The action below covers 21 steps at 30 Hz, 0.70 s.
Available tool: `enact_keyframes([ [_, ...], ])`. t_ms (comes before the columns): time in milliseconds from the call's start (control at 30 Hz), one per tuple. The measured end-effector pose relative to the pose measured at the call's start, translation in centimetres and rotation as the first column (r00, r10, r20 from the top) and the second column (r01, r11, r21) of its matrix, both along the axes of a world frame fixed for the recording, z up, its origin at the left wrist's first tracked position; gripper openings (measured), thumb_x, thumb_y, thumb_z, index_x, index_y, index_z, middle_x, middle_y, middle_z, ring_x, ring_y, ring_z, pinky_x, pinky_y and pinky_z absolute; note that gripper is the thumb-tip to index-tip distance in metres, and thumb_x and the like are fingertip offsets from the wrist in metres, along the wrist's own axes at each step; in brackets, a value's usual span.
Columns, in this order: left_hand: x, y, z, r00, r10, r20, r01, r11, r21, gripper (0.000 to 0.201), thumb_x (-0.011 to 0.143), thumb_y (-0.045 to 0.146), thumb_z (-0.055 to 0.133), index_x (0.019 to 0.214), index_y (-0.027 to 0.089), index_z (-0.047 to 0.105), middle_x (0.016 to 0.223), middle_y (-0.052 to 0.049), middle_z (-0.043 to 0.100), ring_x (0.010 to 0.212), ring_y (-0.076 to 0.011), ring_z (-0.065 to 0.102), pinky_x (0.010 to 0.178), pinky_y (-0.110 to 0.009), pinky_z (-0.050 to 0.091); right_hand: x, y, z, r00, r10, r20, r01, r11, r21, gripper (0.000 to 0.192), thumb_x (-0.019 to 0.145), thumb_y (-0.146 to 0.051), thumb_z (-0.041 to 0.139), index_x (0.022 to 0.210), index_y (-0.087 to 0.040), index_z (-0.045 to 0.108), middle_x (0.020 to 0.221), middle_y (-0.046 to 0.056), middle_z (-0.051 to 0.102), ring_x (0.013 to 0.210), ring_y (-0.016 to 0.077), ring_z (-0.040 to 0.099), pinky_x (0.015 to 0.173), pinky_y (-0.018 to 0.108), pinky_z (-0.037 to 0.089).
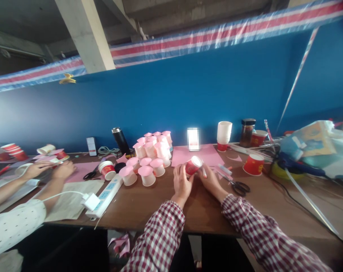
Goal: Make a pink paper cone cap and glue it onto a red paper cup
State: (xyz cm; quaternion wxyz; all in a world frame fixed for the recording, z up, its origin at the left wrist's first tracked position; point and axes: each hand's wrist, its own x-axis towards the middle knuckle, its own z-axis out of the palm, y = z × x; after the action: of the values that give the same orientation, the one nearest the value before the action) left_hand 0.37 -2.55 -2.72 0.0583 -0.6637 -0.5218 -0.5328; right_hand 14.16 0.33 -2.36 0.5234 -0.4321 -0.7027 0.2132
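Observation:
My left hand (182, 185) is wrapped round a red paper cup (193, 166) with a white end, held tilted above the brown table. Close to the cup's right side, my right hand (212, 182) is closed on a small white stick with a red end (204, 173); its exact kind is not clear. Behind both hands lies a pink paper sheet (182, 154). Scissors (239, 187) with black handles rest to the right of my right hand. To the left stand several upturned white paper cups (147, 179) topped with pink paper discs.
A power strip (106, 196) with a white charger lies left of me. Farther left, a co-worker's hands (62, 170) work at the table. On the right are a stack of cups (224, 132), a dark jar (247, 132), a red cup (253, 165) and a plastic bag (309, 147).

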Motion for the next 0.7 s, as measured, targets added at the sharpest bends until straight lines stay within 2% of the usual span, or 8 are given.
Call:
enact_keyframes([
  [200, 0.0, 0.1, -0.1, 1.000, 0.011, 0.024, -0.011, 1.000, -0.001, 0.053, 0.074, 0.022, 0.066, 0.122, 0.021, 0.045, 0.114, -0.012, 0.052, 0.112, -0.0292, 0.048, 0.092, -0.045, 0.044, 0.0, -0.3, 0.2, 1.000, 0.012, -0.001, -0.012, 1.000, -0.021, 0.023, 0.083, -0.033, 0.045, 0.096, -0.017, 0.056, 0.085, 0.006, 0.065, 0.074, 0.0200, 0.060, 0.068, 0.032, 0.048],
  [433, -0.1, 0.5, -0.5, 0.993, -0.100, 0.064, 0.099, 0.995, 0.006, 0.055, 0.072, 0.022, 0.065, 0.123, 0.019, 0.046, 0.117, -0.014, 0.054, 0.112, -0.0277, 0.051, 0.095, -0.044, 0.044, 0.3, -0.3, 0.3, 0.999, -0.014, -0.036, 0.012, 0.998, -0.064, 0.028, 0.082, -0.031, 0.046, 0.104, -0.017, 0.055, 0.089, 0.007, 0.066, 0.078, 0.0209, 0.061, 0.073, 0.035, 0.048],
  [567, -0.1, 0.3, -0.7, 0.989, -0.115, 0.088, 0.118, 0.992, -0.034, 0.067, 0.070, 0.019, 0.062, 0.132, 0.015, 0.037, 0.124, -0.017, 0.052, 0.117, -0.0301, 0.049, 0.099, -0.047, 0.041, 0.5, 0.3, 0.0, 0.996, -0.031, -0.085, 0.024, 0.996, -0.082, 0.031, 0.083, -0.032, 0.043, 0.108, -0.017, 0.055, 0.090, 0.007, 0.067, 0.078, 0.0198, 0.062, 0.072, 0.033, 0.049],
  [700, -0.2, 0.1, -0.6, 0.967, -0.179, 0.183, 0.191, 0.980, -0.049, 0.071, 0.070, 0.018, 0.059, 0.135, 0.014, 0.031, 0.120, -0.017, 0.056, 0.110, -0.0279, 0.056, 0.095, -0.045, 0.045, 0.7, 0.9, -0.4, 0.990, -0.064, -0.123, 0.053, 0.994, -0.092, 0.032, 0.083, -0.034, 0.043, 0.107, -0.017, 0.056, 0.097, 0.008, 0.066, 0.086, 0.0212, 0.062, 0.076, 0.035, 0.049],
])
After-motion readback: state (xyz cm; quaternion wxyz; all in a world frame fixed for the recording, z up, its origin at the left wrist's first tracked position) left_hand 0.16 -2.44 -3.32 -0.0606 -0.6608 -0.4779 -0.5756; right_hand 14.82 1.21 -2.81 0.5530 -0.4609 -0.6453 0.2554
